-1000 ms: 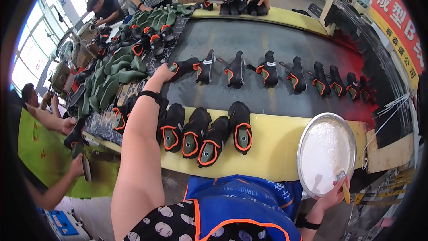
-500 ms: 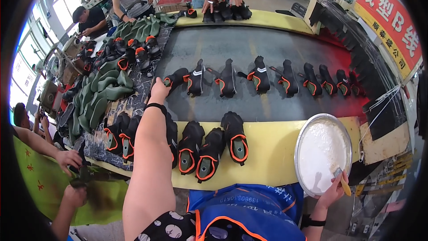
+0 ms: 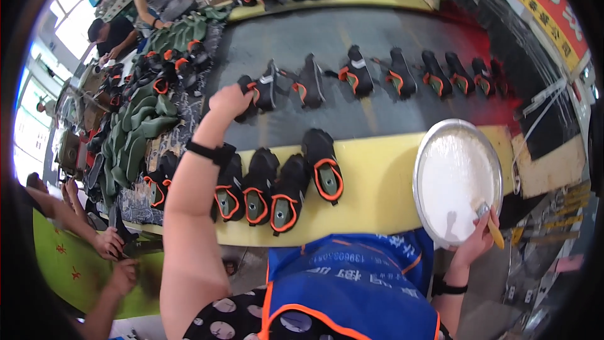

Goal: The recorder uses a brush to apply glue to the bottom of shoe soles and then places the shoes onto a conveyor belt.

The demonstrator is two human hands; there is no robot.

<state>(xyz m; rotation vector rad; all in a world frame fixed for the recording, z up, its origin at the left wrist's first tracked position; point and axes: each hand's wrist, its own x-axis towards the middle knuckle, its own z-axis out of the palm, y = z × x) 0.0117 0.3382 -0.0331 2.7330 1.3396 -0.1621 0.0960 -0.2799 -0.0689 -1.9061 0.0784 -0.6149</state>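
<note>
Now, left hand: our grip is clasping a black shoe, left on the dark belt.
Right hand: our grip is clasping a yellow-handled brush at the bowl, near right.

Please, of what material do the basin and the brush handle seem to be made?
Basin: probably metal, polished, because its rim looks silvery and shiny.
Brush handle: wood or plastic, apparently smooth; its even yellowish colour leaves both possible.
</note>
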